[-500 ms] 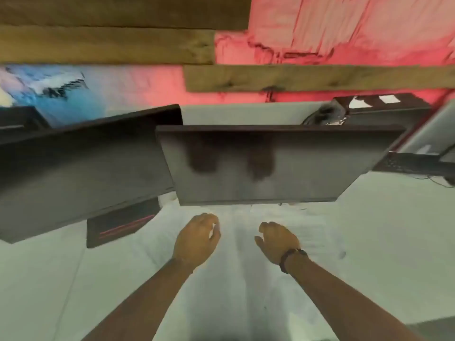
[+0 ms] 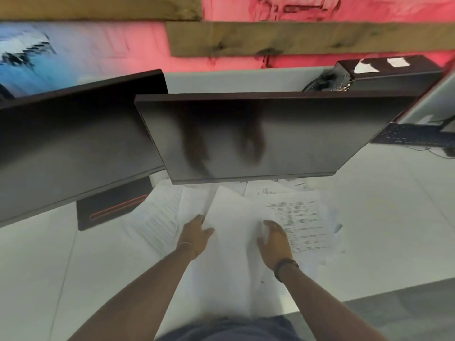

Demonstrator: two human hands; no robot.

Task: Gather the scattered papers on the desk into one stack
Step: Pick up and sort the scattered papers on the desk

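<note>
Several white papers lie overlapping on the white desk (image 2: 384, 230) below the middle monitor. A blank sheet (image 2: 234, 217) lies on top at the centre. A printed sheet (image 2: 299, 217) lies to its right and another printed sheet (image 2: 160, 222) to its left. My left hand (image 2: 194, 233) rests at the blank sheet's left edge, fingers fairly straight. My right hand (image 2: 274, 241), with a dark wristband, touches the sheet's right edge where the paper bends up a little against the fingers. Whether either hand pinches the sheet is unclear through the blur.
Two dark monitors hang over the desk, one in the middle (image 2: 258, 139) and one at the left (image 2: 73, 148). A black monitor base with a red line (image 2: 113, 210) stands left of the papers. A keyboard (image 2: 416, 136) and a black box (image 2: 391, 72) sit far right.
Both hands have spread apart from curled to flatter fingers and now lie at the two edges of the top sheet. The view has tilted down a little.
</note>
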